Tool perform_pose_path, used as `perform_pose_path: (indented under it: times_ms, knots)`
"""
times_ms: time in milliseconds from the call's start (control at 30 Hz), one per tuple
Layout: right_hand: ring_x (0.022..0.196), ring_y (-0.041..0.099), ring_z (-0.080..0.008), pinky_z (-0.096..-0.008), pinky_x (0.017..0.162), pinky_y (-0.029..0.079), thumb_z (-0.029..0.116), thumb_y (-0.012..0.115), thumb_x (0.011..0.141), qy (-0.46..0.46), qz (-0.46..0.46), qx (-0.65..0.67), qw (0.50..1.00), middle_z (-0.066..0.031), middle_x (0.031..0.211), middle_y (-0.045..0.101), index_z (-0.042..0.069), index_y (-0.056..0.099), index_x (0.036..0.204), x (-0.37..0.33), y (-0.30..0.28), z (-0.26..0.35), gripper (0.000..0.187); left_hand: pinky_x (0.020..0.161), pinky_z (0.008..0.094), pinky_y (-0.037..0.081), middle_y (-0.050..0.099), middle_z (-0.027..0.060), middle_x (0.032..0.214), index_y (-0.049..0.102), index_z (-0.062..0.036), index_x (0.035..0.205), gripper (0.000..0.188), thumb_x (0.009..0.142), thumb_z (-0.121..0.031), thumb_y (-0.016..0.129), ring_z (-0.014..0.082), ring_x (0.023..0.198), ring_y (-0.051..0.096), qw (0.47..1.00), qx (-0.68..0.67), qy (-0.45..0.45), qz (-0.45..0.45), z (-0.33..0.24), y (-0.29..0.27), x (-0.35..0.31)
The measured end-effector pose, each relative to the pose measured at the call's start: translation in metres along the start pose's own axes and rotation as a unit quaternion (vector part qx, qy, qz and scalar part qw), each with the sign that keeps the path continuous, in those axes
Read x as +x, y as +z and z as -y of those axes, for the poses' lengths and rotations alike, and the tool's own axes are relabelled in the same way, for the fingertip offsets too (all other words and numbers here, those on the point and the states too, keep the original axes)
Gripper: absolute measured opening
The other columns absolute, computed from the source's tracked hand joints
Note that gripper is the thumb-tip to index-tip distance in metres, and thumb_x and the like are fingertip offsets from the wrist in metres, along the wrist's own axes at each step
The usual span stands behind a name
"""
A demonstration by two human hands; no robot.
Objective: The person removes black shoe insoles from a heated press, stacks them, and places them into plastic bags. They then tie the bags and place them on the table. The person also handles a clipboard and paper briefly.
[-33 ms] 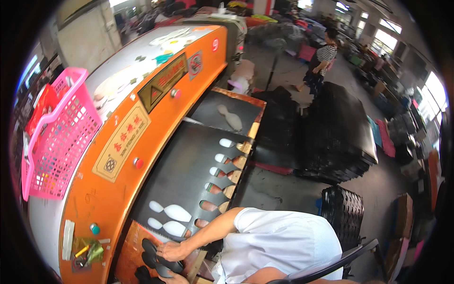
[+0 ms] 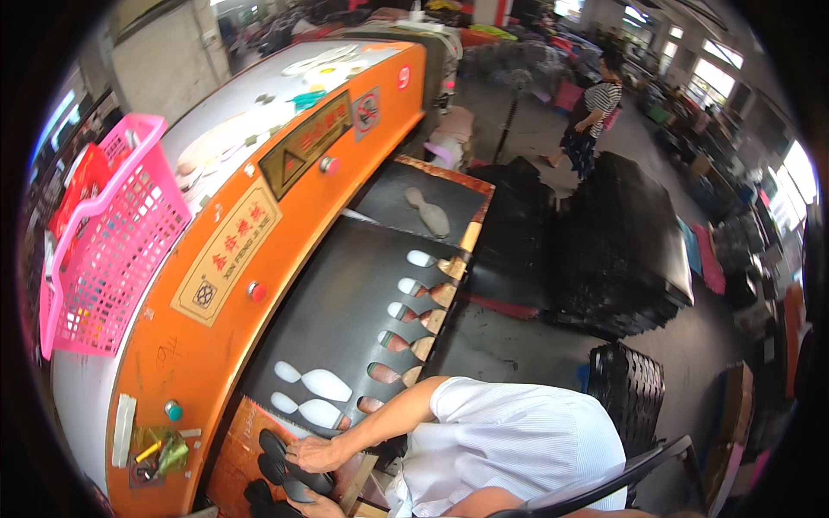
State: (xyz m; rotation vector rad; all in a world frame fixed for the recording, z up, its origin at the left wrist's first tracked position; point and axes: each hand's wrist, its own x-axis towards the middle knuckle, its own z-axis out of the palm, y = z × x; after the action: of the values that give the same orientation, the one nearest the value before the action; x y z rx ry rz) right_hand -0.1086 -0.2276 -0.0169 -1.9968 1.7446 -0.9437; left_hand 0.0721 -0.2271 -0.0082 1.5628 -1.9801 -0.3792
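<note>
At the lower left my right hand reaches over several black insole-shaped pieces, its fingers bent down around them. Just below it, my left hand grips the near end of the same pieces, partly cut off by the frame's edge. The pieces fan out over an orange-brown board. More black pieces lie beside them. Behind my hands a black sheet lies on the press bed, with sole-shaped holes along its right side and near end.
An orange cutting press runs along the left, with a pink basket on top. On the right stand a stack of black sheets and a stack of punched black sheets. A person in a striped top is farther back.
The whole view has shifted slightly. Both hands stay at the black insole-shaped pieces, with no clear change of grip.
</note>
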Motion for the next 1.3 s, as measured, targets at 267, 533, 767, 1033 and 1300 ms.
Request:
perform_pose_path:
  times_ms: [267, 533, 767, 1033, 1300]
  knots:
    - [0.108, 0.06, -0.0428, -0.051, 0.098, 0.05, 0.048, 0.091, 0.05, -0.156, -0.029, 0.031, 0.987, -0.0263, 0.111, 0.061, -0.012, 0.068, 0.106, -0.023, -0.041, 0.006, 0.085, 0.108, 0.0488, 0.043, 0.061, 0.028, 0.128, 0.055, 0.007, 0.135, 0.045, 0.093, -0.007, 0.061, 0.0429, 0.121, 0.058, 0.994, 0.024, -0.073, -0.082, -0.041, -0.026, -0.054]
    - [0.113, 0.057, -0.0399, -0.0473, 0.098, 0.049, 0.007, 0.071, 0.086, -0.045, -0.053, 0.064, 0.996, -0.0226, 0.126, 0.06, -0.006, 0.061, 0.119, -0.008, -0.06, 0.027, 0.037, 0.103, 0.048, 0.045, 0.064, 0.0239, 0.121, 0.062, 0.0031, 0.128, 0.041, 0.091, -0.014, 0.069, 0.0418, 0.115, 0.059, 0.962, 0.03, -0.164, -0.216, 0.022, -0.101, -0.067]
    - [0.1, 0.068, -0.0397, -0.0468, 0.09, 0.054, 0.018, 0.07, 0.092, -0.111, 0.079, 0.109, 0.985, -0.0239, 0.106, 0.071, -0.005, 0.066, 0.116, 0.048, -0.004, 0.1, 0.034, 0.109, 0.0498, 0.046, 0.061, 0.0271, 0.136, 0.064, 0.0027, 0.131, 0.075, 0.083, -0.056, 0.071, 0.0424, 0.129, 0.056, 0.97, -0.01, -0.241, -0.023, 0.12, -0.109, 0.029]
    - [0.11, 0.066, -0.0505, -0.0517, 0.095, 0.052, 0.021, 0.077, 0.086, -0.019, 0.2, 0.013, 0.98, -0.0361, 0.114, 0.068, -0.011, 0.06, 0.122, 0.096, 0.072, 0.081, 0.052, 0.106, 0.0426, 0.05, 0.068, 0.0256, 0.129, 0.068, 0.0026, 0.128, 0.074, 0.073, -0.042, 0.086, 0.0363, 0.124, 0.064, 0.937, -0.05, -0.283, 0.198, 0.151, -0.097, 0.079]
    - [0.109, 0.067, -0.0451, -0.0467, 0.096, 0.051, 0.015, 0.076, 0.085, 0.043, 0.194, 0.091, 0.976, -0.0329, 0.111, 0.069, -0.012, 0.059, 0.124, 0.092, 0.091, 0.069, 0.051, 0.1, 0.0429, 0.054, 0.069, 0.0271, 0.126, 0.071, 0.0088, 0.118, 0.071, 0.072, -0.044, 0.083, 0.0351, 0.12, 0.067, 0.927, -0.066, -0.296, 0.22, 0.131, -0.108, 0.088]
